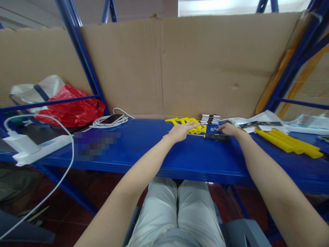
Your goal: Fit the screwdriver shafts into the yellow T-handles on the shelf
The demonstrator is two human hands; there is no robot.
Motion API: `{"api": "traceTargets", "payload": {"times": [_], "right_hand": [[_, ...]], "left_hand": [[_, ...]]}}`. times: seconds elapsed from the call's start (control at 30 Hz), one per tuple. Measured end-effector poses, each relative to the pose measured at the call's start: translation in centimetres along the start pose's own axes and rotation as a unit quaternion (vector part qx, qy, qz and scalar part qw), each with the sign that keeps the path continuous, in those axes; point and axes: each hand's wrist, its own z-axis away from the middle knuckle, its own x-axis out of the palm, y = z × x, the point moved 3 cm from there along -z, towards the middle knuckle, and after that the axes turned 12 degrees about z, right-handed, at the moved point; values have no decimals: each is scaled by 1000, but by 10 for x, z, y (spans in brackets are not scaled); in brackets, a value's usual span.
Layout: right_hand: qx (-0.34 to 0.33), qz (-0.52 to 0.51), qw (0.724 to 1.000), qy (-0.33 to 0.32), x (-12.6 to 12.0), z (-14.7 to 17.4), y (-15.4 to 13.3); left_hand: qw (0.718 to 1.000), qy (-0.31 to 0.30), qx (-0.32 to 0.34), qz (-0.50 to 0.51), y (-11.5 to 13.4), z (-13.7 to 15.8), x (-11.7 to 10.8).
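Note:
My left hand (180,132) lies with its fingers stretched out over the near side of several yellow plastic parts (196,130), touching them. These parts are T-shaped and tube-like, grouped at the back of the blue table. To their right, my right hand (228,129) reaches down to the tabletop with its fingers drawn together. Small silver pieces (212,129), too small to name, lie beside its fingertips. Whatever the fingertips hold is too small to make out. A screwdriver (216,137) with a black handle rests just in front of both hands, its shaft pointing left.
Behind the hands stands a stack of small white-and-dark packs (209,119). Long yellow tubes (289,142) lie at right near plastic bags (267,118). Left are a coiled white cable (120,120), a phone (112,119), a power strip (48,148) and a red bag (73,108). Cardboard (161,68) walls the back.

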Motion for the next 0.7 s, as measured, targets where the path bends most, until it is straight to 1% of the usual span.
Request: {"api": "traceTargets", "payload": {"times": [0.03,0.1,0.2,0.37,0.57,0.7], "right_hand": [[7,2,1000,-15,1,0,-1],[11,1,1000,-24,2,0,-2],[6,-14,1000,-15,2,-1,-2],[3,-43,999,-16,3,-1,-2],[6,-36,999,-14,3,0,-3],[12,-29,1000,0,1,1,-4]], "left_hand": [[1000,-3,-3,-5,1,0,0],[1000,-10,-10,-14,5,1,-1],[999,-20,-16,-26,9,2,-1],[999,-29,-7,-38,14,3,0],[998,-39,-9,-49,15,4,0],[998,-37,-3,-54,15,3,0]]}}
